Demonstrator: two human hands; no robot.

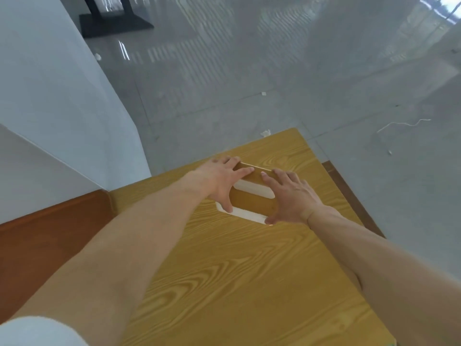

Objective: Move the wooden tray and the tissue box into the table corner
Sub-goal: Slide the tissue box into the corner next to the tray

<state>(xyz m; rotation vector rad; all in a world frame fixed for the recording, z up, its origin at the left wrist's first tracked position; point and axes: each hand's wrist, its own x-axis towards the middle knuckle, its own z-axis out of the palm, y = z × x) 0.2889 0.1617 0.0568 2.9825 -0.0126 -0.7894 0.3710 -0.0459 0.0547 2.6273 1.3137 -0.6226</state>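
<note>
A low tan and white block, the tissue box (252,203), lies on the wooden table (249,275) near its far end. A white strip (249,216) shows along its near bottom edge. I cannot tell the wooden tray apart from the box or the tabletop. My left hand (219,182) grips the block's left end, fingers spread over the top and thumb on the near side. My right hand (293,196) grips the right end the same way. The table's far corner (296,132) is a short way beyond the hands.
A white wall (62,108) rises at the left, with a brown wooden ledge (50,236) below it beside the table. Beyond the table edges is glossy grey floor (274,71) with paper scraps and a white cord (404,124). A black table base (112,23) stands far off.
</note>
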